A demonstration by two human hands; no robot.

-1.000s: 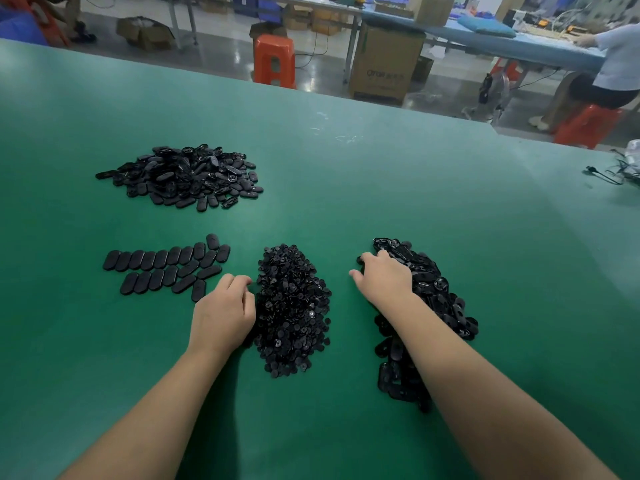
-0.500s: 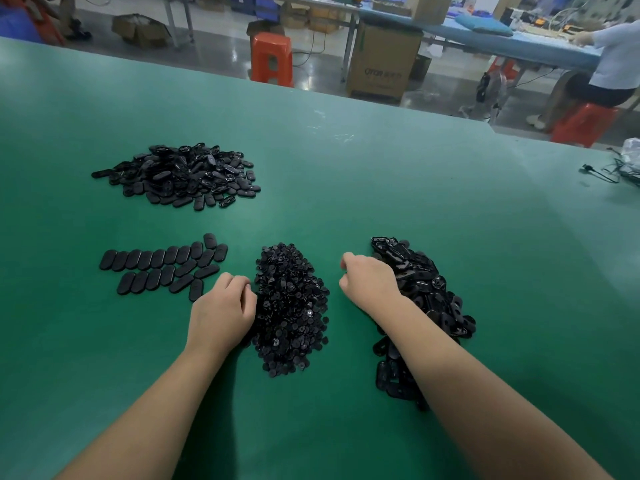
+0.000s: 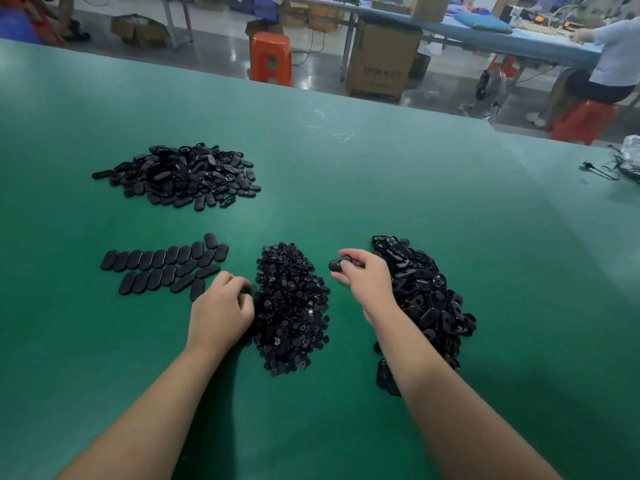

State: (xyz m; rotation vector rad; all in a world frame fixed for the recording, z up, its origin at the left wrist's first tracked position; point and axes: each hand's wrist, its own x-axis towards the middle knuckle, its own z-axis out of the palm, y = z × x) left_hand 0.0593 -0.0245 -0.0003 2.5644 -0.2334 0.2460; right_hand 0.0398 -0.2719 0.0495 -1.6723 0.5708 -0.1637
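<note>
On the green table (image 3: 381, 174) lie three heaps of black plastic parts. A heap of small round pieces (image 3: 292, 306) sits in the middle. A heap of oval shells (image 3: 429, 299) lies to its right. My right hand (image 3: 367, 278) is lifted just left of that heap and pinches one black oval shell (image 3: 337, 265) between thumb and fingers. My left hand (image 3: 221, 306) rests knuckles-up at the left edge of the round pieces with fingers curled; whether it holds a piece is hidden. Two rows of finished ovals (image 3: 166, 268) lie to its left.
A third heap of oval parts (image 3: 180, 174) sits at the far left. Cables (image 3: 613, 168) lie at the table's right edge. Beyond the table are an orange stool (image 3: 272, 58), a cardboard box (image 3: 381, 60) and a seated person (image 3: 602, 60).
My right hand came off the oval-shell heap and moved left, lifting one black shell in its fingertips. My left hand stayed at the edge of the round pieces.
</note>
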